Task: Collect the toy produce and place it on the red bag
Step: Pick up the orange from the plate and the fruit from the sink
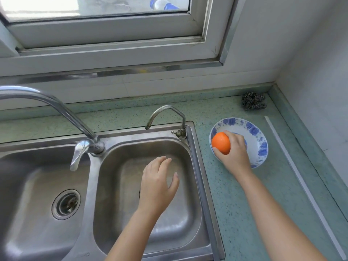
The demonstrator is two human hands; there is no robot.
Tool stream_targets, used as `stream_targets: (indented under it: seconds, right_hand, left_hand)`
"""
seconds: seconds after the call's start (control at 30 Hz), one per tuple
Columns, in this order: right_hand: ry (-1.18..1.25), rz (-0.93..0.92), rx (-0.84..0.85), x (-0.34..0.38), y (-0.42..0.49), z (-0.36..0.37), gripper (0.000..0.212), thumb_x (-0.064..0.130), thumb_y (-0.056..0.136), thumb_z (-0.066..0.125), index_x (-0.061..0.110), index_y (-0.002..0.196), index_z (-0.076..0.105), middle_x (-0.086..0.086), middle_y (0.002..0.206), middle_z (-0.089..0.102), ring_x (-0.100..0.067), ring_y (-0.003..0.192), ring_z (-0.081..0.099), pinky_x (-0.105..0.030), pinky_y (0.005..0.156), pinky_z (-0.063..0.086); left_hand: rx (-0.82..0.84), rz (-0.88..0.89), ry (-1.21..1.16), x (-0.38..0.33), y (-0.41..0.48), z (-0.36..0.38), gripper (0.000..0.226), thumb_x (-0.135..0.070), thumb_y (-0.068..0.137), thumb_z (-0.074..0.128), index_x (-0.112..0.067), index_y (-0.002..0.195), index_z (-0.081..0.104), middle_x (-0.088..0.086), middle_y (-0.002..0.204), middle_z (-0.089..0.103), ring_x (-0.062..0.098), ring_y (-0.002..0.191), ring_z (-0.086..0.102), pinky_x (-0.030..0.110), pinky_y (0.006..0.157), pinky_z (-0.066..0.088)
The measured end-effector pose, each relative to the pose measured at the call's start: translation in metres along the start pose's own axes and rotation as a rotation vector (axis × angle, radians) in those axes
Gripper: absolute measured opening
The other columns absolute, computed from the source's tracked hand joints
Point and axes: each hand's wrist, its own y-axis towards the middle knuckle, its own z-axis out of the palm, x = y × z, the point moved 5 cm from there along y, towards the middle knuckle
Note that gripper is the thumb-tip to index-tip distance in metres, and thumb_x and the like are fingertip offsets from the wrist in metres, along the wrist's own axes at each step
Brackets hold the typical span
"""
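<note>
A toy orange [220,143] is gripped in my right hand [234,150], thumb and fingers wrapped around it, just above the left side of a white bowl with blue flowers [259,142] on the green counter. My left hand [157,183] hovers over the right sink basin [188,228], fingers spread and holding nothing. No red bag is in view.
A double steel sink fills the lower left, with a tall faucet [56,108] between the basins and a small tap [169,113] at the back right corner. A steel scouring pad [253,100] lies in the counter's far corner. A window sits above; the wall stands on the right.
</note>
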Motion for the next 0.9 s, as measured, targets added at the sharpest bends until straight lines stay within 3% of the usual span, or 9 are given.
stream_targets:
  seconds: [0.23,0.4,0.53,0.7,0.9]
  right_hand:
    - [0.035,-0.153,-0.085,0.036,-0.016,-0.001,0.059,0.016,0.072,0.074,0.014,0.125,0.048,-0.014,0.126,0.042,-0.029,0.114,0.042,-0.036,0.091,0.037]
    - [0.082,-0.278,-0.006,0.065,-0.038,0.025,0.060,0.018,0.070,0.075,0.013,0.124,0.050,-0.015,0.127,0.043,-0.028,0.118,0.043,-0.032,0.094,0.034]
    - [0.095,-0.279,0.101,0.071,-0.054,0.057,0.061,0.027,0.068,0.069,0.015,0.125,0.050,-0.013,0.127,0.044,-0.024,0.117,0.044,-0.029,0.094,0.033]
    - [0.059,-0.249,0.208,0.067,-0.061,0.092,0.061,0.031,0.068,0.067,0.017,0.125,0.050,-0.011,0.128,0.044,-0.024,0.119,0.044,-0.027,0.093,0.032]
    - [0.033,-0.190,0.305,0.054,-0.063,0.119,0.061,0.029,0.071,0.071,0.019,0.127,0.048,-0.009,0.131,0.040,-0.023,0.120,0.041,-0.025,0.094,0.029]
  left_hand:
    - [0.025,-0.079,-0.012,0.030,-0.013,0.001,0.045,-0.034,0.079,0.044,-0.003,0.105,0.064,0.012,0.106,0.065,0.031,0.099,0.060,0.042,0.086,0.047]
    - [0.075,-0.170,0.016,0.068,-0.029,0.009,0.049,-0.037,0.077,0.042,-0.002,0.106,0.063,0.012,0.108,0.065,0.032,0.099,0.061,0.042,0.085,0.047]
    - [0.121,-0.247,0.002,0.098,-0.039,0.026,0.054,-0.041,0.076,0.042,-0.003,0.109,0.062,0.012,0.110,0.064,0.031,0.102,0.059,0.041,0.086,0.046]
    - [0.222,-0.397,-0.060,0.125,-0.046,0.058,0.047,-0.026,0.080,0.065,-0.007,0.121,0.055,0.011,0.124,0.055,0.030,0.114,0.049,0.040,0.093,0.039]
    - [0.310,-0.559,-0.113,0.152,-0.051,0.096,0.055,-0.027,0.078,0.069,-0.008,0.126,0.051,0.012,0.126,0.054,0.028,0.118,0.047,0.038,0.098,0.037]
